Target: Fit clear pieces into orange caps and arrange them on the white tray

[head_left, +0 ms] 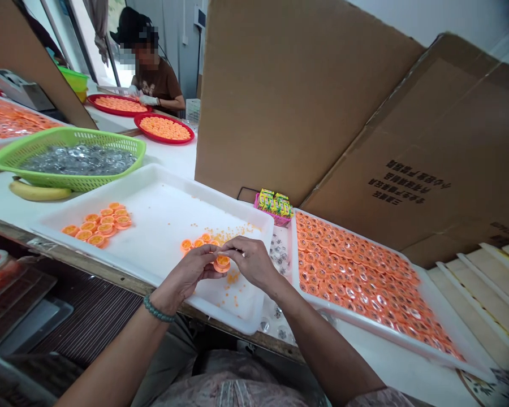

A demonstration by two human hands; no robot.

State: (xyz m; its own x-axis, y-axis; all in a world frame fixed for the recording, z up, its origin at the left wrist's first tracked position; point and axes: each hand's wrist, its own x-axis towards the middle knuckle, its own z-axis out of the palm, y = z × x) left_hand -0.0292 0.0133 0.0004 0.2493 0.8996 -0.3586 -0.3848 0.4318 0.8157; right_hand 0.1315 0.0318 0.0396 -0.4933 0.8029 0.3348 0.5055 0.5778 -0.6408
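Over the right end of a white plastic tray (pixel 161 186), my two hands meet. Between the fingers of my left hand (pixel 197 264) is a small round orange cup (pixel 221 263) with a yellow-orange inside. The fingertips of my right hand (pixel 250 257) are pinched together at the cup's top edge; whatever they pinch is too small to make out. Just behind my left hand sits a small group of similar orange cups (pixel 186 244). Tiny yellow-orange pieces (pixel 233 277) lie scattered on the tray around my hands. A larger cluster of orange cups (pixel 106 220) stands at the tray's left.
A green basket (pixel 131 148) of clear plastic pieces and a banana (pixel 40 191) are at left. To the right, a long tray (pixel 352 311) holds rows of covered orange pieces beside a pink basket (pixel 280 219). Cardboard (pixel 301 102) stands behind. A gloved co-worker (pixel 163 85) sits beyond red trays (pixel 165 140).
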